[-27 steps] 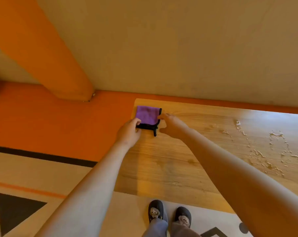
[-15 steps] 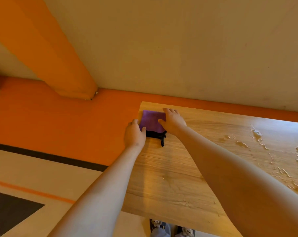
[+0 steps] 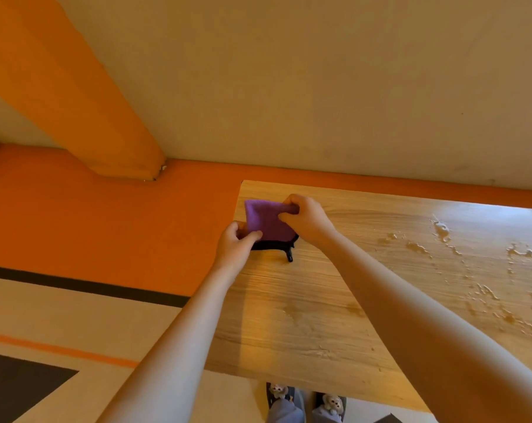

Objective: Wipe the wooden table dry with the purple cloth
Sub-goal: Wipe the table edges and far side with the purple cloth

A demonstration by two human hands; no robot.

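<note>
A folded purple cloth (image 3: 265,220) with a black edge and loop lies at the far left corner of the wooden table (image 3: 319,300). My left hand (image 3: 235,247) pinches its near left corner. Gripping the cloth's far right corner is my right hand (image 3: 304,218), fingers curled into the fabric. Water drops and streaks (image 3: 484,270) are spread over the right part of the tabletop.
The table stands against a beige wall with an orange skirting (image 3: 380,181). An orange beam (image 3: 75,102) slants down at the left. To the left lies orange and beige patterned floor. My slippered feet (image 3: 304,398) show below the table's near edge.
My right hand went from lying flat on the cloth to gripping its far right corner. My left thumb and fingers closed on the near left corner. The view shifted slightly.
</note>
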